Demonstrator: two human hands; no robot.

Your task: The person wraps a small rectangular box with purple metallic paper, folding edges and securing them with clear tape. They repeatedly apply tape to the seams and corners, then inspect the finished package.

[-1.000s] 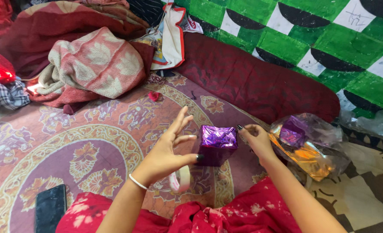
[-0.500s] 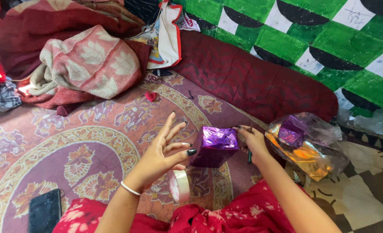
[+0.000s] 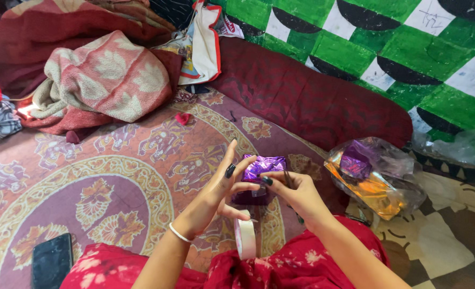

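Left hand [image 3: 222, 188]: fingers spread and long, thumb and fingertips touching the left side of one purple foil-wrapped box [image 3: 260, 174]. Right hand [image 3: 293, 192]: fingers curled, pinching the box's right side. Box is held just above the patterned bedsheet [image 3: 114, 171], near its right edge. One tape roll [image 3: 245, 238] stands on edge below the hands, against the red clothing. One clear plastic bag [image 3: 379, 176] of purple and orange foil lies right of the hands. One black phone [image 3: 51, 261] at the bottom-left corner.
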